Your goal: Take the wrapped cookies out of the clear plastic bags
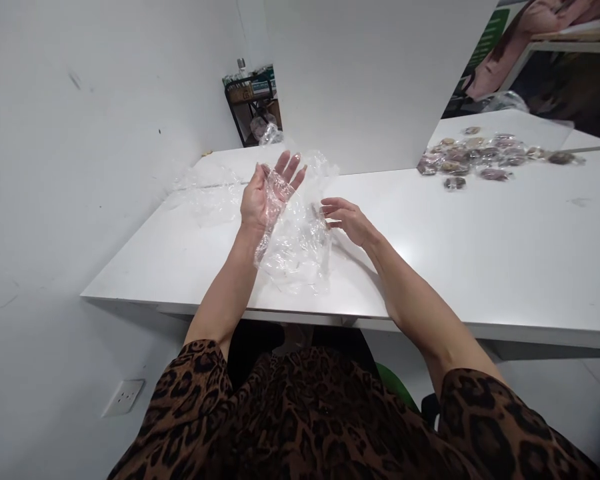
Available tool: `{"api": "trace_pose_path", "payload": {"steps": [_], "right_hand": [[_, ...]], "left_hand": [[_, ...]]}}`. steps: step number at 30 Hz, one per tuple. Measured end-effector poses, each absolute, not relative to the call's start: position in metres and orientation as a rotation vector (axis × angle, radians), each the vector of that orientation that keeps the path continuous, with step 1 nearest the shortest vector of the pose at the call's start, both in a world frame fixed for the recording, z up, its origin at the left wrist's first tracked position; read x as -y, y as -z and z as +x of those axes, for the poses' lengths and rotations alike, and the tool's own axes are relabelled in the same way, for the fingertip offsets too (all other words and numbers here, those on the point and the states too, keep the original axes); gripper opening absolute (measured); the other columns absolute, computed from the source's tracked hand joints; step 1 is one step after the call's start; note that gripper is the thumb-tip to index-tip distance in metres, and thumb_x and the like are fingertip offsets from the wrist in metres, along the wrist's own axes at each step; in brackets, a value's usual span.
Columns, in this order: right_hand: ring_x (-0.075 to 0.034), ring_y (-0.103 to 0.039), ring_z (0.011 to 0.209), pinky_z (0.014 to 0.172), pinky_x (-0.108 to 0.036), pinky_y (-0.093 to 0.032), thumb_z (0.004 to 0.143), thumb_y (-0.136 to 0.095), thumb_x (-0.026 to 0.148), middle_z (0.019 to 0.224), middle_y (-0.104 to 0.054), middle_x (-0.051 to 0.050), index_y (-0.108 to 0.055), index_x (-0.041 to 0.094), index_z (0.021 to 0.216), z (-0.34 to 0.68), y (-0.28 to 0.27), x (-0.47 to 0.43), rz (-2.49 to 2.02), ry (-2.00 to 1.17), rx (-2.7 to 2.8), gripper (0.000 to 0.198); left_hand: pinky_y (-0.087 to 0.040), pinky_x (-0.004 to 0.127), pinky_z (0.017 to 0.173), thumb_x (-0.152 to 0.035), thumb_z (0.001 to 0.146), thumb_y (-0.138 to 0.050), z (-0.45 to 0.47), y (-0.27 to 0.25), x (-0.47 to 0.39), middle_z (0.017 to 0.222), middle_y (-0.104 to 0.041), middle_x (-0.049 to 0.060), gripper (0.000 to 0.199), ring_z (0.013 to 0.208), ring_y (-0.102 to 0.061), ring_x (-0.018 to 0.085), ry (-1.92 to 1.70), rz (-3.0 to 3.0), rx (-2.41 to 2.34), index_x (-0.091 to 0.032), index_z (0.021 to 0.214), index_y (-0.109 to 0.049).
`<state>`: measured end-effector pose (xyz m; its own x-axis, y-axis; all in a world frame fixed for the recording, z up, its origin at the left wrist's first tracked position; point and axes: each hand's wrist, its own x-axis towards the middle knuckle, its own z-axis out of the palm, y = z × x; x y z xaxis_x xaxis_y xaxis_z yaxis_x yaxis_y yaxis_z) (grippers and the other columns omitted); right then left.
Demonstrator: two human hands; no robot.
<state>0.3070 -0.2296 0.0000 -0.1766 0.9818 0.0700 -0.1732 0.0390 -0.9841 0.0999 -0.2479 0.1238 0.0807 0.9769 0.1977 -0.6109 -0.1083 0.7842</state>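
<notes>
Clear crumpled plastic film, perhaps a bag, hangs between my hands above the white table. My left hand is turned palm up at its upper left. The thumb and a bent finger of that hand pinch the film's edge, while the other fingers stretch out and film drapes over the palm. My right hand is at the film's right side, fingers extended and slightly apart. Its fingertips are at the film's edge; its thumb is mostly hidden.
More clear film lies left on the white table. Several small wrapped pieces are scattered at the back right. A white panel stands behind my hands, with a black shelf beyond. A person's pink sleeve shows at upper right.
</notes>
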Motion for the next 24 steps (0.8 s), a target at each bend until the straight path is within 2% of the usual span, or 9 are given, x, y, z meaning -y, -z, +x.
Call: {"api": "trace_pose_path", "payload": {"steps": [4,7,13,18,21,24], "right_hand": [[-0.025,-0.064,0.109,0.093,-0.042,-0.051,0.072,-0.079,0.043,0.117,-0.072,-0.009,-0.073,0.023,0.105,0.309,-0.003,0.231,-0.963,-1.455,1.171,0.039],[-0.024,-0.063,0.107,0.088,-0.039,-0.050,0.072,-0.084,0.057,0.114,-0.072,-0.008,-0.072,0.023,0.099,0.303,-0.004,0.236,-0.948,-1.505,1.234,0.045],[-0.019,-0.063,0.102,0.091,-0.035,-0.048,0.065,-0.088,0.049,0.108,-0.073,-0.003,-0.075,0.025,0.097,0.292,-0.003,0.242,-0.813,-1.497,1.367,0.042],[-0.018,-0.063,0.093,0.087,-0.036,-0.050,0.070,-0.085,0.053,0.099,-0.074,-0.005,-0.069,0.021,0.084,0.294,-0.003,0.238,-0.795,-1.355,1.291,0.038],[-0.020,-0.065,0.101,0.089,-0.038,-0.053,0.071,-0.085,0.051,0.116,-0.074,-0.008,-0.069,0.023,0.098,0.297,-0.004,0.236,-0.816,-1.340,1.248,0.042],[-0.022,-0.064,0.112,0.095,-0.040,-0.054,0.067,-0.089,0.044,0.133,-0.068,-0.007,-0.067,0.028,0.122,0.296,-0.003,0.236,-0.777,-1.382,1.334,0.061]], "left_hand": [[-0.058,0.046,0.115,-0.032,0.115,-0.027,0.099,-0.130,0.252,0.115,-0.076,0.005,0.044,0.135,-0.068,0.021,-1.486,0.869,-0.523,-0.020,0.078,-0.048],[-0.057,0.047,0.115,-0.031,0.115,-0.027,0.102,-0.129,0.258,0.119,-0.075,0.006,0.042,0.136,-0.067,0.022,-1.457,0.866,-0.544,-0.019,0.080,-0.049],[-0.057,0.049,0.116,-0.031,0.115,-0.027,0.109,-0.129,0.260,0.130,-0.073,0.004,0.042,0.141,-0.063,0.024,-1.431,0.870,-0.567,-0.018,0.087,-0.055],[-0.059,0.051,0.111,-0.034,0.114,-0.039,0.111,-0.116,0.253,0.122,-0.075,0.009,0.037,0.138,-0.065,0.028,-1.319,0.849,-0.660,-0.017,0.090,-0.061],[-0.060,0.047,0.111,-0.033,0.114,-0.040,0.109,-0.110,0.253,0.120,-0.075,0.009,0.038,0.138,-0.065,0.027,-1.312,0.831,-0.634,-0.017,0.085,-0.060],[-0.060,0.045,0.111,-0.032,0.114,-0.039,0.110,-0.112,0.257,0.124,-0.074,0.008,0.038,0.140,-0.064,0.026,-1.320,0.840,-0.647,-0.016,0.089,-0.062]]}}
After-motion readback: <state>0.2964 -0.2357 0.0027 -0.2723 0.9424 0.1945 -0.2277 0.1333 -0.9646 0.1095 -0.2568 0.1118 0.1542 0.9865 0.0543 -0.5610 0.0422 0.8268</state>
